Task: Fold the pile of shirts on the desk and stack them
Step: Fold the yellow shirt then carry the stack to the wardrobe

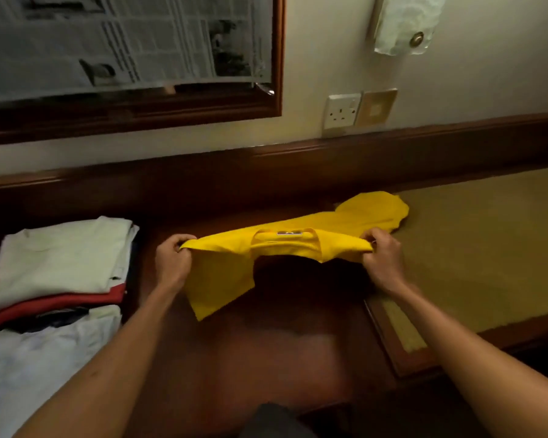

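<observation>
A yellow shirt (285, 245) hangs stretched between my two hands above the dark wooden desk (266, 349). My left hand (171, 260) pinches its left shoulder and my right hand (382, 260) pinches its right shoulder. The collar with its label faces me in the middle. One sleeve droops below my left hand, and the shirt's body trails away toward the back right. On the left lies a stack of folded shirts (60, 263): a white one on top, a red one under it, then dark and pale ones lower down.
A tan desk pad (487, 248) covers the right side of the desk. Behind the desk runs a wooden rail below a wall with a power socket (342, 110) and a framed mirror (124, 58) covered in newspaper.
</observation>
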`<state>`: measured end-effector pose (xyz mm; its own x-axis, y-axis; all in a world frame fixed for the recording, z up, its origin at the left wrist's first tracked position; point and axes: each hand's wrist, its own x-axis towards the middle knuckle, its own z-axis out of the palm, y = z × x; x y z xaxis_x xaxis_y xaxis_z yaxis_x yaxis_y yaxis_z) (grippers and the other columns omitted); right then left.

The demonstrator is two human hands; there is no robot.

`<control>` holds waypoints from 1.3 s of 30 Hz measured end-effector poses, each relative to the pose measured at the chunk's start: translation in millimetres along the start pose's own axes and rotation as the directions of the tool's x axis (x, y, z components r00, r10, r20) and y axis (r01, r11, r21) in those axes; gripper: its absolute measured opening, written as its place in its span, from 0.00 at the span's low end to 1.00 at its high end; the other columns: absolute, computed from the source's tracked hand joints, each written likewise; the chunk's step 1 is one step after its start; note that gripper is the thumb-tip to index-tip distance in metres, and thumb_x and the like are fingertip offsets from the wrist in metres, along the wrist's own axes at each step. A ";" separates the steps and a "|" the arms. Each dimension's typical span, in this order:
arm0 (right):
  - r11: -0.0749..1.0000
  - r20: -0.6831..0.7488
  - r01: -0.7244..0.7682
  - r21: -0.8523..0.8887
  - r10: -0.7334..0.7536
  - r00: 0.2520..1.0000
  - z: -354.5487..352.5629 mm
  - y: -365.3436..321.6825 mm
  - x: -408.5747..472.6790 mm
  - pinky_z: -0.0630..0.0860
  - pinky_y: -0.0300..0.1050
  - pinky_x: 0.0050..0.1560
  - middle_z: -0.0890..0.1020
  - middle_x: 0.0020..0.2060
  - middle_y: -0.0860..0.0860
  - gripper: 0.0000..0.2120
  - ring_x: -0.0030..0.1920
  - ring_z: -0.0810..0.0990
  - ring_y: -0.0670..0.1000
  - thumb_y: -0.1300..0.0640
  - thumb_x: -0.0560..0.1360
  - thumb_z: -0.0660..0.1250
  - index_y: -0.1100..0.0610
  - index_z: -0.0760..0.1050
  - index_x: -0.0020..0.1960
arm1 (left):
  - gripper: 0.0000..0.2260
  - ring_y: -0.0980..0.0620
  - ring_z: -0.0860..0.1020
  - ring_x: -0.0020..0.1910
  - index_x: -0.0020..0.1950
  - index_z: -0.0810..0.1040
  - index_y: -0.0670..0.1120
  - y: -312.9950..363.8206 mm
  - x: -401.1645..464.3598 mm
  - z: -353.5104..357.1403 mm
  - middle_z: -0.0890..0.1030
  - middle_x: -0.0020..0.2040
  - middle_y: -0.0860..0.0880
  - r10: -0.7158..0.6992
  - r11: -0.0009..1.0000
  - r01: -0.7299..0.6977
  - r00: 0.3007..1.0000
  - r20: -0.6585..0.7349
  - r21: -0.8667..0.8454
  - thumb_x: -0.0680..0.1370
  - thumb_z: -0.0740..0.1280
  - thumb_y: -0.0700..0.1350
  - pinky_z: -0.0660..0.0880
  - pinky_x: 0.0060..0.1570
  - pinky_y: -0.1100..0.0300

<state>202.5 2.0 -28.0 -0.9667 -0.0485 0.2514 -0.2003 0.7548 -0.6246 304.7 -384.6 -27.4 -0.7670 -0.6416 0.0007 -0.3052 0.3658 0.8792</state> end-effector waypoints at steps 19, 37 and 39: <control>0.922 0.647 -0.161 -0.353 0.365 0.669 34.4 61.6 -348.1 0.72 0.48 0.45 0.78 0.46 0.52 0.13 0.47 0.78 0.56 0.63 0.68 0.67 0.50 0.68 0.46 | 0.15 0.44 0.82 0.46 0.51 0.75 0.53 -215.7 -284.7 -41.0 0.83 0.44 0.48 -0.125 0.713 -0.440 0.686 0.716 0.546 0.65 0.67 0.51 0.74 0.36 0.56; 0.951 0.808 -0.295 -0.096 0.248 0.535 -96.6 165.7 -426.7 0.74 0.42 0.42 0.84 0.38 0.47 0.12 0.41 0.80 0.46 0.62 0.77 0.67 0.47 0.83 0.43 | 0.09 0.52 0.79 0.43 0.41 0.85 0.44 -201.1 -439.5 -99.2 0.83 0.41 0.46 -0.519 0.838 0.261 0.655 0.549 0.480 0.73 0.70 0.31 0.73 0.42 0.62; 0.950 0.818 -0.304 -0.066 0.226 0.529 -102.4 165.4 -416.3 0.74 0.43 0.43 0.84 0.36 0.47 0.13 0.41 0.80 0.47 0.63 0.77 0.66 0.49 0.83 0.41 | 0.09 0.51 0.79 0.48 0.44 0.85 0.44 -187.6 -433.3 -105.0 0.83 0.46 0.46 -0.516 0.848 0.285 0.636 0.574 0.446 0.73 0.69 0.31 0.73 0.46 0.63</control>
<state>588.2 214.1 -160.3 -0.6867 -0.3904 -0.6132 0.1142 0.7751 -0.6214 753.6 -246.0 -142.6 -0.6542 -0.2103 -0.7265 -0.7297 0.4280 0.5332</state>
